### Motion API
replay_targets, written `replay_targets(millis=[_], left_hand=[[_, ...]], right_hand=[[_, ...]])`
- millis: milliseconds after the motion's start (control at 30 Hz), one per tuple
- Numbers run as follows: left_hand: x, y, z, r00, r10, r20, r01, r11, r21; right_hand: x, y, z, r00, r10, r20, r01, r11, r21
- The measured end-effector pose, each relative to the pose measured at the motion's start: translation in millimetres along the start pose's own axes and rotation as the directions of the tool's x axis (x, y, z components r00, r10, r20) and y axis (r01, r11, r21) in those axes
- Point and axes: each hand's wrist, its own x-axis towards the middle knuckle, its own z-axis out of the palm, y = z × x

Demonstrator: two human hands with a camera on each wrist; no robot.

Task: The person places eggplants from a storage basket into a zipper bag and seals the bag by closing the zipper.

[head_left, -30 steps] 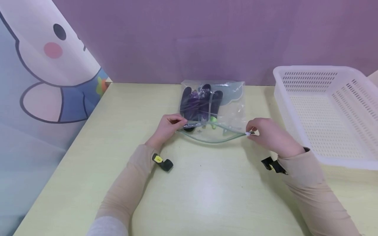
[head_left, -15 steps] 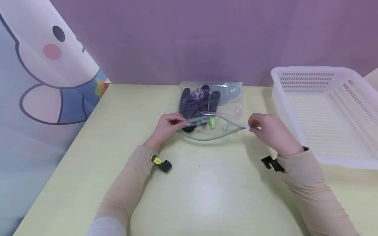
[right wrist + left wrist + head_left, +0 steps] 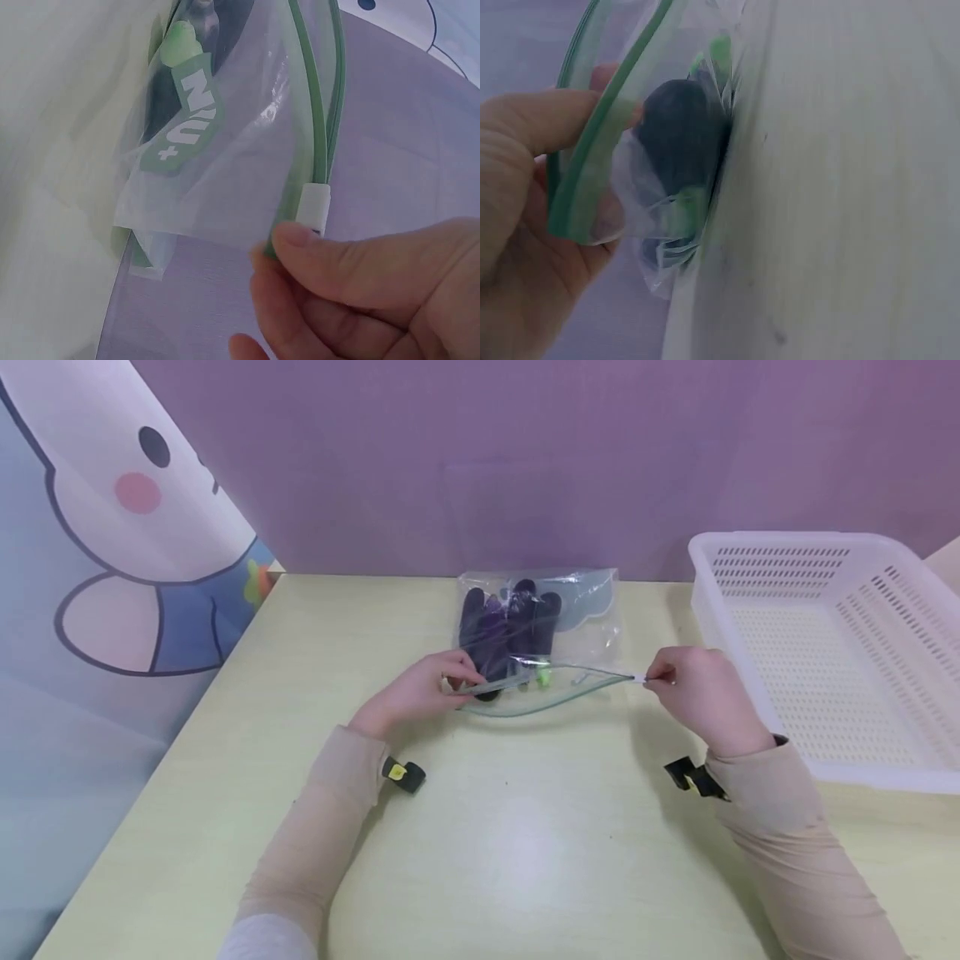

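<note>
A clear slider bag lies at the table's back, its mouth towards me with the green zip strips parted. Inside it are several dark purple, eggplant-like pieces with bright green ends. My left hand holds the left end of the mouth, its thumb against a green strip in the left wrist view. At the right end, my right hand pinches the strip's corner by the white slider between thumb and forefinger. Some left fingers are hidden behind plastic.
A white perforated basket stands on the right of the pale wooden table, close to my right hand. Behind the table hangs a purple backdrop; a cartoon-printed cloth is at the left.
My right hand has moved a little to the right and up with the slider end, and the mouth is drawn narrower. My left hand's grip on the left end has shifted slightly.
</note>
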Motion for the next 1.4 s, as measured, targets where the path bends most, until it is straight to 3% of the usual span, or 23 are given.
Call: replay_targets(millis=[200,467,633,800,933,1100,1233,1400], left_hand=[[0.8,-0.1,-4.7,0.985,-0.005,0.171,-0.019,0.99,0.139],[-2.6,-1.1,-11.4,0.982,-0.066,0.177,0.046,0.992,0.114],[0.7,4.1,-12.5,0.981,-0.062,0.182,0.038,0.99,0.133],[6.7,16.5,-12.3,0.991,-0.012,0.131,-0.008,0.989,0.15],[13.5,33.6,-6.5,0.998,0.048,0.034,-0.054,0.983,0.177],[32.0,59.8,7.7,0.986,0.138,-0.094,-0.117,0.972,0.204],[53.5,79.1,25.3,0.976,0.186,-0.113,-0.152,0.954,0.258],[75.1,93.3,46.9,0.976,0.195,-0.101,-0.157,0.942,0.296]], right_hand=[[-0.7,0.7,-0.7,0.998,0.05,0.025,-0.05,0.999,0.009],[-3.2,1.7,-1.9,0.996,0.087,0.035,-0.088,0.996,0.021],[-4.9,4.0,-3.3,0.997,0.068,0.031,-0.069,0.997,0.032],[-3.9,5.0,-4.2,0.999,0.041,0.026,-0.041,0.999,0.024],[-1.6,3.8,-3.4,0.998,0.044,0.039,-0.045,0.999,0.021],[1.4,1.8,-1.9,0.997,0.052,0.057,-0.053,0.998,0.023],[3.0,1.6,-2.0,0.996,0.062,0.064,-0.063,0.998,0.012],[5.1,2.0,-0.9,0.997,0.054,0.062,-0.055,0.998,0.01]])
